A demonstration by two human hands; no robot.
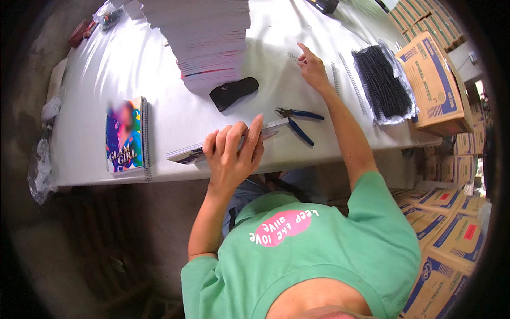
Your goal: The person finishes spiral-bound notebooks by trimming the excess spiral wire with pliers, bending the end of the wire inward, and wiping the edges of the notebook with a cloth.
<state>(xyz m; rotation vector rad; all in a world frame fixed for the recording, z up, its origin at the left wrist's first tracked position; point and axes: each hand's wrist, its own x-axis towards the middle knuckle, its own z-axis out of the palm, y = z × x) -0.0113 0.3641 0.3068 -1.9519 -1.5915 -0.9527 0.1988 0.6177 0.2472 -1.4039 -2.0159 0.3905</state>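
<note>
My left hand is wrapped over an unbound notebook at the table's front edge. Its pale edge, lined with small holes, faces up, and the fingers cover its middle. Farther off to the right, my right hand reaches over the table with the index finger stretched out and the others partly curled. Beside its fingertips lies a thin spiral binding coil, partly hidden by the hand; I cannot tell whether they touch. Blue-handled cutting pliers lie between my arms, jaws pointing left.
A tall paper stack stands at the back, a black pouch-like object before it. A bound notebook lies left. More coils, a bundle of black coils in plastic and a cardboard box are right; several boxes are stacked below.
</note>
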